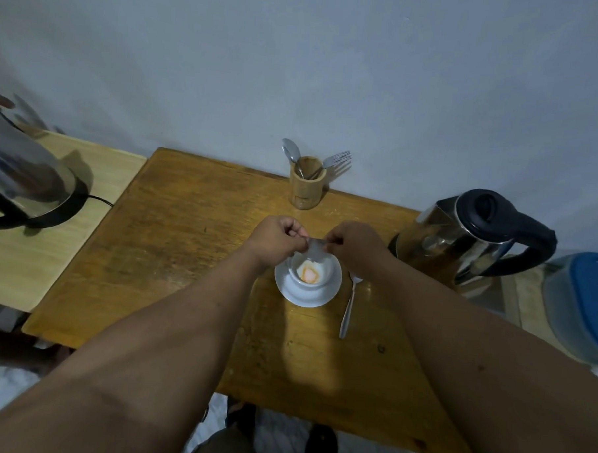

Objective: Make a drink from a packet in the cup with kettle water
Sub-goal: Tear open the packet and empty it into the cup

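A white cup (319, 278) stands on a white saucer (305, 296) in the middle of the wooden table (173, 241). White and orange powder (308, 273) lies in the bottom of the cup. Just above the cup's far rim, my left hand (276, 240) and my right hand (353, 247) both pinch a small silvery packet (315, 249), which hangs mouth down over the cup. A steel kettle (468, 240) with a black lid and handle stands to the right of the cup. A spoon (349, 307) lies on the table beside the saucer.
A wooden holder (306, 189) with a spoon and forks stands by the wall behind the cup. A second steel kettle (22, 180) sits on a lighter table (49, 260) at left. A blue-lidded container (582, 307) is at the far right.
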